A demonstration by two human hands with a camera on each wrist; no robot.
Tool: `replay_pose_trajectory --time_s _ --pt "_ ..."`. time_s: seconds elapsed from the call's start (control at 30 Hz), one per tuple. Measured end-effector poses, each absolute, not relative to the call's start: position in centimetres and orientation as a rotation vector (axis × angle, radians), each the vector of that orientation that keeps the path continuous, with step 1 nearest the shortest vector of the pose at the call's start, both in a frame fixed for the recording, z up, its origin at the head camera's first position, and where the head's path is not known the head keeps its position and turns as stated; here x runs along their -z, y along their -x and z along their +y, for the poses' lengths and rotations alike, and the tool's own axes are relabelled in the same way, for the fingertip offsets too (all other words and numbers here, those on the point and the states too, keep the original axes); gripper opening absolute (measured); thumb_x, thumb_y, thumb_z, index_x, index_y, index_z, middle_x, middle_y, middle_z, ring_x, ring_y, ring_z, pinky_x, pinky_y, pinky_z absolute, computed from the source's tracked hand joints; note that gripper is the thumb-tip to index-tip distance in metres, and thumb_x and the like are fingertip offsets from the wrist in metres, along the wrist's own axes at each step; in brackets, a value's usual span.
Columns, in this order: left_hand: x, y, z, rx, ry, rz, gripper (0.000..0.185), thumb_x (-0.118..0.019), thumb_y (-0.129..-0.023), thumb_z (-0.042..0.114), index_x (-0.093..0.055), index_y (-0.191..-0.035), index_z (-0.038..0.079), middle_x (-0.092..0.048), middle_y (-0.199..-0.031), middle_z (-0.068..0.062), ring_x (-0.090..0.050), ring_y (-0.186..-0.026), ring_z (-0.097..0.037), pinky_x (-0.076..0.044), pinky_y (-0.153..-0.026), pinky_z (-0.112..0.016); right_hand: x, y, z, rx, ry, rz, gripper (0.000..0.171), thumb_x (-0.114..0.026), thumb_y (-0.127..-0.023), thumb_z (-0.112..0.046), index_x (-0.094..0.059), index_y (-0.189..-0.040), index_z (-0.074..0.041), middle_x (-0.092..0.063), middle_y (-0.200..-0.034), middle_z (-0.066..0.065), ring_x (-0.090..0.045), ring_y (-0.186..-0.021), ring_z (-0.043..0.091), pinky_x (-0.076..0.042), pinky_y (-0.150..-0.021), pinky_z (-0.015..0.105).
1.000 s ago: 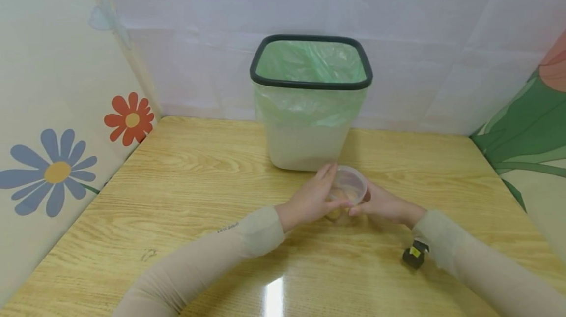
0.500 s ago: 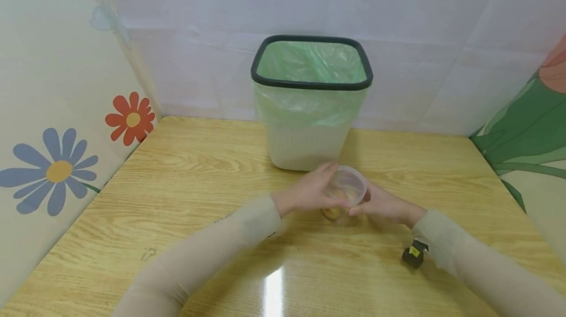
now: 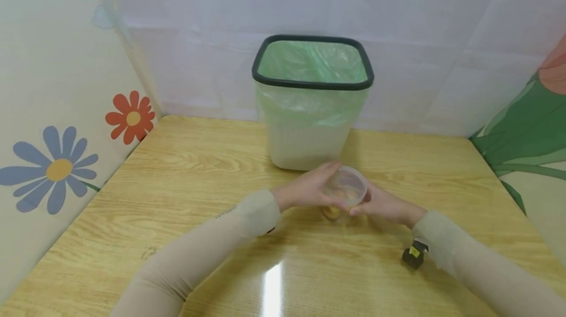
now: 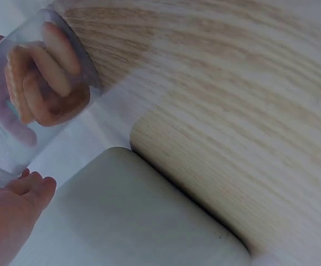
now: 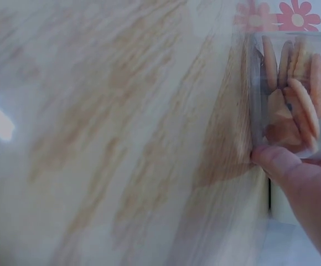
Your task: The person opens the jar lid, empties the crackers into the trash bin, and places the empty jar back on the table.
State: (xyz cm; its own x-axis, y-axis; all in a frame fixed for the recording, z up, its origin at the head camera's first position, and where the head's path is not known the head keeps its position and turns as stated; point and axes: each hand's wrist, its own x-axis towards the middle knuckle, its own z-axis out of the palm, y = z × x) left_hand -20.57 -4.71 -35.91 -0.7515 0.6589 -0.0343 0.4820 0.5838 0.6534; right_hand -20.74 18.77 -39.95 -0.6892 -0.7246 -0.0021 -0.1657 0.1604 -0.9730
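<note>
Both hands hold a clear plastic jar (image 3: pixel 353 182) with a round translucent top, close in front of a bin. Several orange-brown biscuit-like pieces (image 5: pixel 293 108) lie inside near its base. My left hand (image 3: pixel 307 190) curls round the upper left of the jar, thumb toward me; in the left wrist view its fingers show beside the ridged top end. From the right, my right hand (image 3: pixel 384 204) grips the jar lower down. In the right wrist view its thumb (image 5: pixel 277 160) presses near the base. The far sides of both grips are hidden.
A pale bin (image 3: pixel 305 140) with a black rim and green liner stands behind the jar. The wood-grain table (image 3: pixel 199 169) reaches the back wall, with flower-printed panels at both sides. A small black device (image 3: pixel 413 255) sits at my right cuff.
My left hand has turned round the jar's top, its wrist and forearm swinging slightly left and up. My right hand and the jar stay nearly in place.
</note>
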Motion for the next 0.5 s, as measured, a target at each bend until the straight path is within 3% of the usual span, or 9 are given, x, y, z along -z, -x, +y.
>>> replay_pose_trajectory --time_s 0.2,0.5 --pt "35.8 19.9 -4.6 -0.974 -0.889 2.57 0.103 -0.075 -0.084 0.045 -0.013 -0.155 0.005 -0.016 -0.16 -0.016 -0.022 -0.144 -0.029 -0.023 -0.115 -0.042 40.0 20.9 18.8 1.551 0.85 1.963 0.091 -0.072 -0.085 -0.004 -0.011 -0.152 0.003 -0.03 -0.147 0.029 -0.034 -0.132 0.045 -0.04 -0.102 0.031" --pt "36.1 18.9 -4.0 -1.014 -0.833 2.666 0.102 -0.075 -0.084 0.044 -0.016 -0.153 -0.001 -0.02 -0.158 -0.018 -0.03 -0.141 -0.031 -0.028 -0.112 -0.043 40.0 20.8 18.7 1.567 0.839 1.981 0.092 -0.073 -0.083 -0.002 -0.012 -0.152 0.004 -0.03 -0.147 0.03 -0.033 -0.132 0.046 -0.04 -0.1 0.025"
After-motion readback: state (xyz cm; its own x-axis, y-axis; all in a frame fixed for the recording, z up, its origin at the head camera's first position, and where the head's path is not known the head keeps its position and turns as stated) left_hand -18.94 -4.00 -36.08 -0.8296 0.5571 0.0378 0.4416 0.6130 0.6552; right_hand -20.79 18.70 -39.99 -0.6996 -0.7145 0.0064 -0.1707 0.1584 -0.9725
